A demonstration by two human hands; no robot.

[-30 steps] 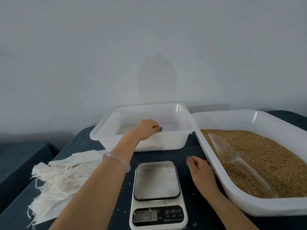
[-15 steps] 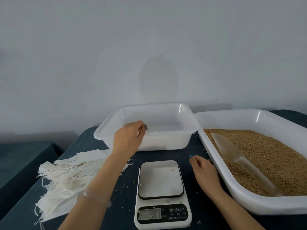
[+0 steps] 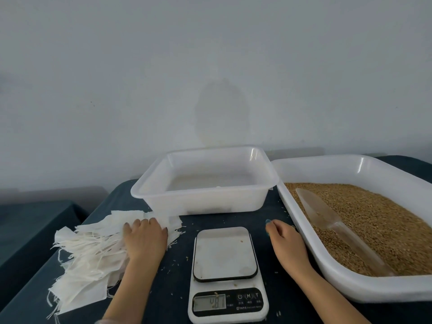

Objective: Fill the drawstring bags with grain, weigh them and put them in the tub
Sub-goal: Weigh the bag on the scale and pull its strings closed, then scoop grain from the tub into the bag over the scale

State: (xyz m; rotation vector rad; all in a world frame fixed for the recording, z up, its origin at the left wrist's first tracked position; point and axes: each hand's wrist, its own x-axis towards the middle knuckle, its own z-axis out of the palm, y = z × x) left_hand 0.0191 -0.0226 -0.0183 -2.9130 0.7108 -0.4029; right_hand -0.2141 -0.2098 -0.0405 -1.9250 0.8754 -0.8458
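Dark tabletop: left hand lies flat-fingered on bags; right hand rests loosely curled, empty. Advise pinching one bag only.

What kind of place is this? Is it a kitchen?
Probably not a kitchen: it looks like a small packing table against a bare wall. A tray of grain with a scoop, a digital scale and a pile of empty drawstring bags suggest that.

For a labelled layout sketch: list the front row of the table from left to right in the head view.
pile of drawstring bags → left hand, resting on the pile → scale → right hand → grain tray, with the scoop lying in it
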